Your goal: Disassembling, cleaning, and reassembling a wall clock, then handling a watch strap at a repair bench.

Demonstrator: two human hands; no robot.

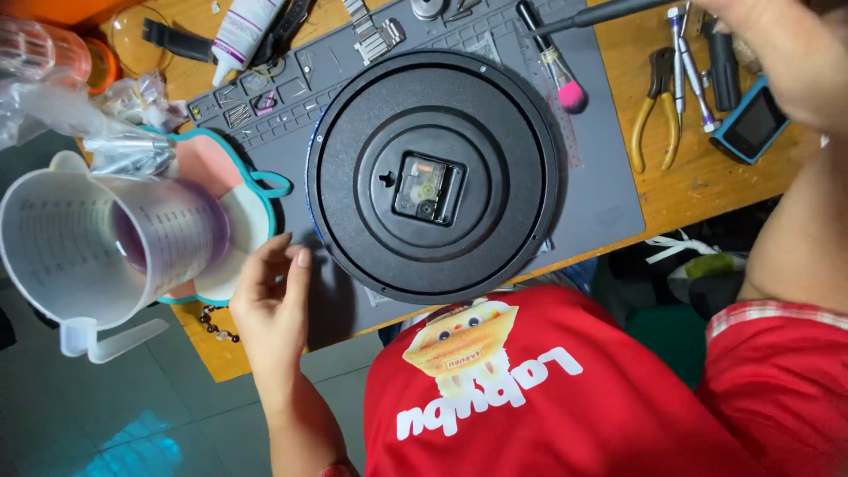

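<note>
A round black plastic wall clock (pixel 433 172) lies face down on the grey work mat (pixel 609 199) on the wooden tabletop (pixel 707 177), its movement facing up. The left hand (pixel 269 305) rests beside its rim, fingers (pixel 296 265) loosely together, empty. The right hand (pixel 777 53) reaches among tools; its grip cannot be told.

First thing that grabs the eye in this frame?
The big round black clock back lies face down mid-frame on a grey work mat, its small movement exposed at the centre. The left hand rests on the mat at the clock's lower-left edge, beside a clear measuring jug. The right hand, top right, holds a dark rod-like tool above pliers and a pink brush.
</note>
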